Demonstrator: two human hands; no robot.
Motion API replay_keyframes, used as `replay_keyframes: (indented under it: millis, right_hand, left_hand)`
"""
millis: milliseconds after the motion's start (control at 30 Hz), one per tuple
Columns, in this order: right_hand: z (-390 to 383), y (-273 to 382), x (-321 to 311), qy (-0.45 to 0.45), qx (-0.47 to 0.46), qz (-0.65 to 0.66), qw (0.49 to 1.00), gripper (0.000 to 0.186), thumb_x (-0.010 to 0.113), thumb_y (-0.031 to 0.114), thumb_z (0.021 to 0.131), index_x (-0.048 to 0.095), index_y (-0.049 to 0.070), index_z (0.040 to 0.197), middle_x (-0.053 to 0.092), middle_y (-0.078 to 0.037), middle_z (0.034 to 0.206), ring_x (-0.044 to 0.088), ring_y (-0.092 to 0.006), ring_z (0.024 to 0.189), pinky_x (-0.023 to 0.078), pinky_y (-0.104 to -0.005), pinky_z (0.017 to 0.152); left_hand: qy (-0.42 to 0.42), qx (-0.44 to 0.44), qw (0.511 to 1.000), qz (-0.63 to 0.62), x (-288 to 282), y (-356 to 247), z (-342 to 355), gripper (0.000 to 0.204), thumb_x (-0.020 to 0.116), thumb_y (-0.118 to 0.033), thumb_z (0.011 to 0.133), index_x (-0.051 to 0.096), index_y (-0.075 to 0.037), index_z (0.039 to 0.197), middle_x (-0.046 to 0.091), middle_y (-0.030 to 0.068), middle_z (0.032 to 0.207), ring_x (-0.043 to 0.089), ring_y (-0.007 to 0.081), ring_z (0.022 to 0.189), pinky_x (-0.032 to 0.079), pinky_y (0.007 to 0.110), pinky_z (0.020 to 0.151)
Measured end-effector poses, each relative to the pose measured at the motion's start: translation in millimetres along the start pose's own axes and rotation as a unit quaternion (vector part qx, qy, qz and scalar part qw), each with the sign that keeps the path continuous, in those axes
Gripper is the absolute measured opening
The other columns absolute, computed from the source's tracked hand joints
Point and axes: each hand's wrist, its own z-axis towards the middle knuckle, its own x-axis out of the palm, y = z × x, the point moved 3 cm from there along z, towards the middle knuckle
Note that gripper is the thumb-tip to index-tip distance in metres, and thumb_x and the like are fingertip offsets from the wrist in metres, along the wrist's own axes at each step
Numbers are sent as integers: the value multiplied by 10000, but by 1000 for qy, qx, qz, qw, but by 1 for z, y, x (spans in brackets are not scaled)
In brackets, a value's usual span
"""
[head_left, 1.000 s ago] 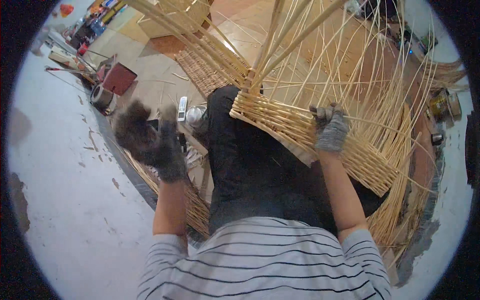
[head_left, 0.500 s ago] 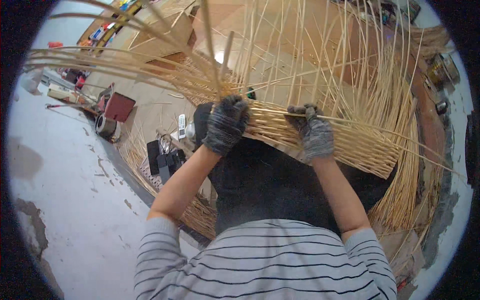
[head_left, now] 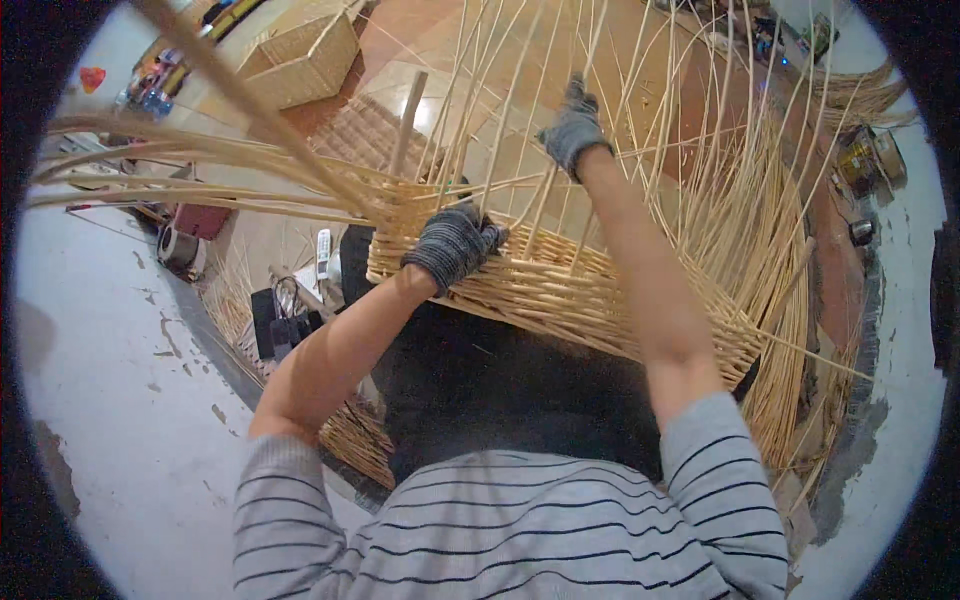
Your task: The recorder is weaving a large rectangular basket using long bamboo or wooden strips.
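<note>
A partly woven wicker basket point(head_left: 570, 300) lies across my lap, its pale rods standing up along the far edge. My left hand point(head_left: 455, 248), in a grey knitted glove, is closed over the top of the woven wall near its left corner. My right hand point(head_left: 577, 130), gloved the same way, is raised beyond the wall among the upright rods. Its fingers look closed around one upright wicker rod point(head_left: 540, 195), though the grip is partly hidden. More long rods point(head_left: 150, 195) fan out from the basket's left end.
A finished-looking wicker basket point(head_left: 310, 65) sits on the floor at the far left. Loose rods point(head_left: 790, 400) lie in a thick bundle on the right. A white remote control point(head_left: 323, 255) and a dark device point(head_left: 280, 322) are left of my lap. Tins point(head_left: 870, 160) stand far right.
My right hand has left the woven wall and reached up and away among the upright rods. The basket has shifted and turned slightly, and my left hand stays on its wall near the left corner.
</note>
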Motion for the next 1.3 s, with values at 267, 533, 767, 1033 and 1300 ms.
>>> replay_keyframes:
  millis: [267, 533, 767, 1033, 1300]
  right_hand:
    - [-136, 49, -68, -249, 263, 440, 822, 115, 478, 90, 844, 428, 61, 944, 468, -22, 678, 488, -130, 549, 502, -309, 567]
    - [-174, -1, -85, -183, 246, 638, 706, 119, 559, 168, 822, 512, 75, 878, 583, -51, 776, 537, -199, 639, 476, -358, 613]
    - [-164, -3, -163, -158, 320, 446, 821, 131, 588, 185, 815, 537, 65, 830, 596, -73, 822, 585, -246, 707, 497, -336, 629]
    - [-28, -66, -104, 82, 260, 149, 951, 373, 521, 108, 772, 487, 20, 1134, 553, -76, 942, 525, -144, 767, 457, -306, 646]
    - [-155, 43, -150, -256, 211, 189, 924, 377, 420, 126, 892, 322, 59, 1251, 502, -16, 783, 460, -105, 621, 437, -253, 575]
  left_hand:
    - [51, 176, 982, 52, 11, 4, 19, 536, 481, -565, 762, 654, -64, 838, 642, 120, 782, 601, 288, 758, 439, 358, 738]
    - [-382, 294, 864, 145, -17, -92, -21, 537, 619, -278, 768, 428, 53, 1146, 517, 217, 1097, 532, 333, 970, 411, 372, 835]
    - [124, 153, 979, -45, 44, -72, 4, 466, 653, -421, 694, 568, -49, 961, 612, 159, 836, 595, 298, 762, 460, 378, 683]
    - [172, 29, 985, -16, 51, -81, 23, 409, 612, -463, 700, 662, -71, 809, 629, 159, 783, 608, 272, 757, 456, 338, 732]
    - [149, -26, 988, 7, 69, -89, 40, 642, 621, -561, 660, 605, -6, 982, 635, 136, 810, 602, 272, 747, 456, 351, 713]
